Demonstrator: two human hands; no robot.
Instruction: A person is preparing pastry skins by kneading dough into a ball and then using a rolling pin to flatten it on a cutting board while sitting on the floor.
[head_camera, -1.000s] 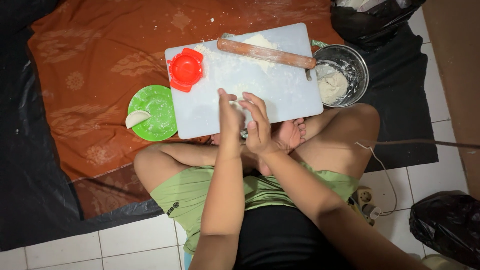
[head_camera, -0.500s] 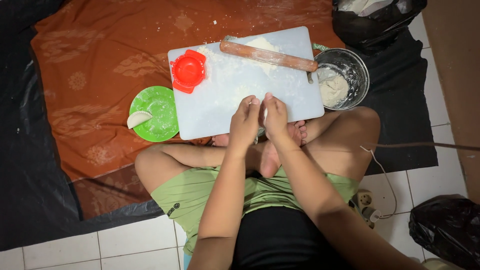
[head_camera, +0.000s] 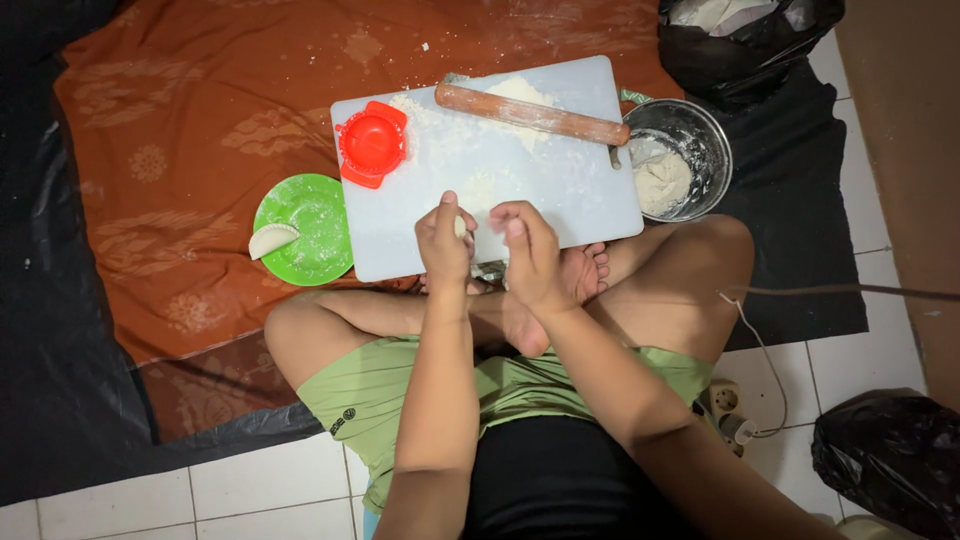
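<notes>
White dough piece (head_camera: 462, 226): sitting pinched at the cutting board (head_camera: 560, 190)'s near edge.
Left hand (head_camera: 443, 250): fingers closing on it.
Right hand (head_camera: 530, 255): curling alongside; grip unclear.
Open room: board's middle lying bare below the rolling pin (head_camera: 530, 113).

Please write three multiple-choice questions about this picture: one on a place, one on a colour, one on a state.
1. Where is the rolling pin?
A. on the white board
B. in the metal bowl
C. on the tiles

2. What colour is the plate?
A. blue
B. green
C. yellow

3. How is the red dumpling press?
A. held in the left hand
B. lying untouched
C. broken apart

Answers:
1 A, it lies across the board's far edge.
2 B, bright green.
3 B, both hands, the right hand too, are away from it.
</notes>
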